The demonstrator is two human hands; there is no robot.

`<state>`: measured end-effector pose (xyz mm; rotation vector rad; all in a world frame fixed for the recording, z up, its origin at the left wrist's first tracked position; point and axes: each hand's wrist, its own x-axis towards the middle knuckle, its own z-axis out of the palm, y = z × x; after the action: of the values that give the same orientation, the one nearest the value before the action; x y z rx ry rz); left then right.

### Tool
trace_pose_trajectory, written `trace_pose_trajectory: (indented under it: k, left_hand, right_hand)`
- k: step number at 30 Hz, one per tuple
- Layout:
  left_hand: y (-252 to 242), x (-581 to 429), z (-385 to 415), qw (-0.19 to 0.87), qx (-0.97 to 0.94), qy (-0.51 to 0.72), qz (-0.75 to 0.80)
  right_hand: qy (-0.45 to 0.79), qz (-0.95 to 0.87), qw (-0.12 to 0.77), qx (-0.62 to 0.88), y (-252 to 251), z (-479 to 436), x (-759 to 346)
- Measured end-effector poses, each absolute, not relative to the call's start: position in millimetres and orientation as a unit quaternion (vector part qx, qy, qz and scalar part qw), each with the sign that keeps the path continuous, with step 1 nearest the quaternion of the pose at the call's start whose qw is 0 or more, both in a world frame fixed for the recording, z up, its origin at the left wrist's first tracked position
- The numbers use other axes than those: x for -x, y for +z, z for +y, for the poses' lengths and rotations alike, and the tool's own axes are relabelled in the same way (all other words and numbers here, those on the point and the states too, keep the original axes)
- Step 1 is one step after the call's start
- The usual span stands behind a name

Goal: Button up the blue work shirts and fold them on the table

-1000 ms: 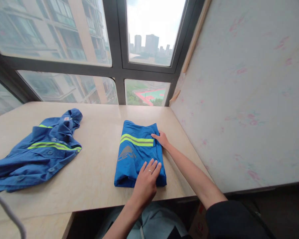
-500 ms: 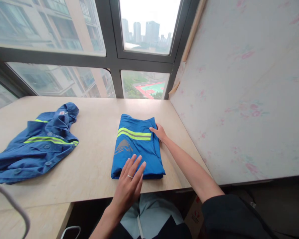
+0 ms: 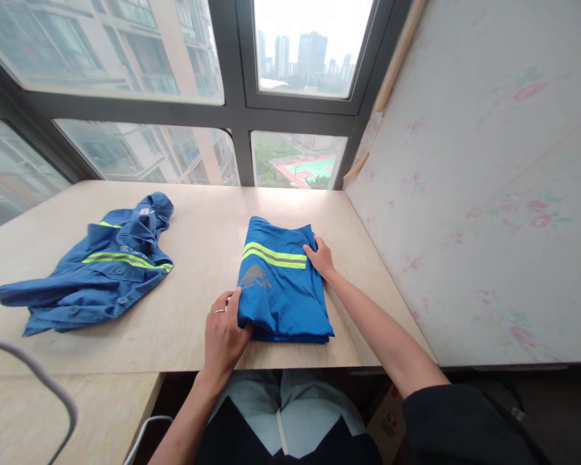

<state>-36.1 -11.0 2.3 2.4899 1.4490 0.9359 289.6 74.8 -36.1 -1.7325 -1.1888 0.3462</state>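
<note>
A folded blue work garment [image 3: 283, 284] with yellow reflective stripes and a grey logo lies on the pale wooden table [image 3: 198, 245]. My left hand [image 3: 225, 332], a ring on one finger, grips the garment's near left corner, fingers curled round the edge. My right hand [image 3: 321, 257] presses on its far right edge beside the stripes, fingers closed against the cloth.
A second blue jacket [image 3: 101, 268] with reflective stripes lies unfolded and crumpled at the table's left. Large windows [image 3: 140, 58] run along the back. A patterned white wall [image 3: 474, 181] bounds the right side. A grey curved bar [image 3: 39, 381] shows at the lower left.
My left hand slid off the top of the folded garment to its near left corner and curled round the edge. The right hand stayed at the far right edge.
</note>
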Motion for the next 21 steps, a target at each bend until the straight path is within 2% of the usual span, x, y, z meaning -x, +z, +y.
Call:
trace_pose_trajectory:
  k: [8,12,16,21]
  left_hand:
    - [-6.6,65.7,-3.2,0.117,-0.746,0.389,0.528]
    - [-11.9,76.2,1.0,0.172,-0.725,0.389,0.541]
    - [-10.1,80.6,1.5,0.302,-0.703,0.354,0.537]
    - [12.6,86.7,4.0,0.538,-0.589,0.305,0.521]
  right_hand:
    - [0.141,-0.512,0.462,0.710,-36.5,75.5,-290.5]
    - [0.152,-0.519,0.470,0.697,-38.9,76.0,-291.6]
    - [0.159,-0.513,0.482,0.693,-43.3,77.8,-294.4]
    - [0.213,-0.471,0.524,0.677,-51.4,85.3,-302.8]
